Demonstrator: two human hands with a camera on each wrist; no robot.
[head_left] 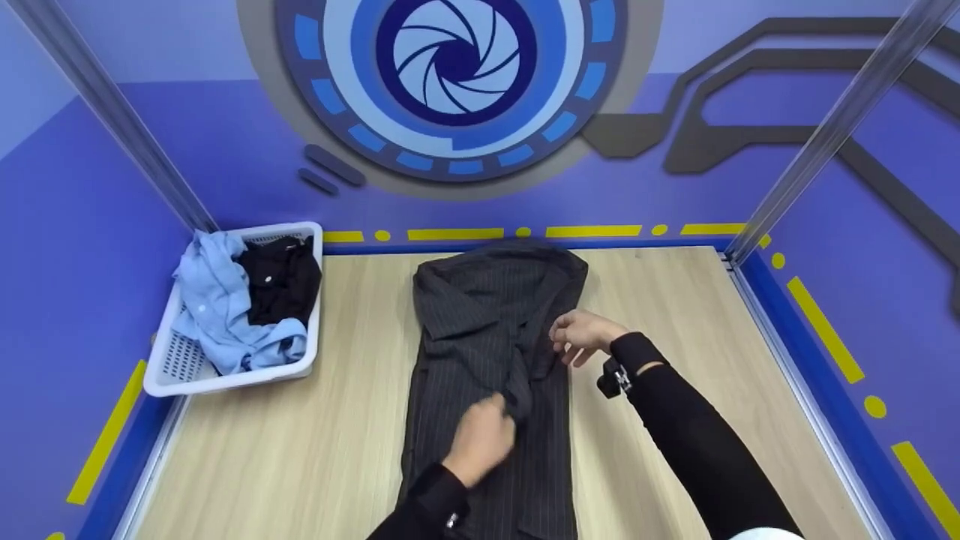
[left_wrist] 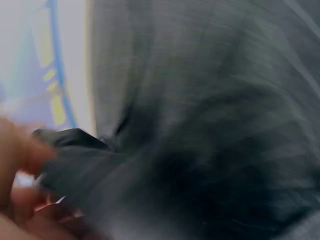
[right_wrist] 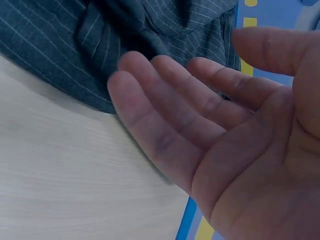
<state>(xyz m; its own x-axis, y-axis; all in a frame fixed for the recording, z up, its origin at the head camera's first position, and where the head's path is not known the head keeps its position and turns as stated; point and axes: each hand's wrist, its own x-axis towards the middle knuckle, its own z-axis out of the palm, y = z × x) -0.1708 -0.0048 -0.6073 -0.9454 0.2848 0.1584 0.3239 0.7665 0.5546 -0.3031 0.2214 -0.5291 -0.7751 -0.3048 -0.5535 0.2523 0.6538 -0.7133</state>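
Person working with both hands on a garment, seen from the head and both wrists. A blue-purple wall (head_left: 225, 142), painted with a large circular emblem (head_left: 456, 146), stands behind a pale wood-grained table (head_left: 652, 300). The dark pinstriped garment (head_left: 457, 382) lies along the middle of the table; its far end, rounded and loosely folded, comes close to the wall, while its near end runs out of the head view. A white basket (head_left: 314, 345) stands at the table's far left corner, apart from the garment. Black sleeves (head_left: 697, 435) cover both forearms. Inside the basket, a crumpled light-blue cloth (head_left: 217, 292) lies beside a smaller black cloth (head_left: 283, 281). The left hand (head_left: 481, 439), over the garment's middle, grips a gathered fold between thumb and fingers; the left wrist view is blurred. The right hand (head_left: 587, 334) is at the garment's right edge, its fingers (right_wrist: 150, 125) spread loosely, slightly bent and holding nothing; whether they touch the cloth cannot be told. A small black device (head_left: 615, 379) sits at the right wrist.
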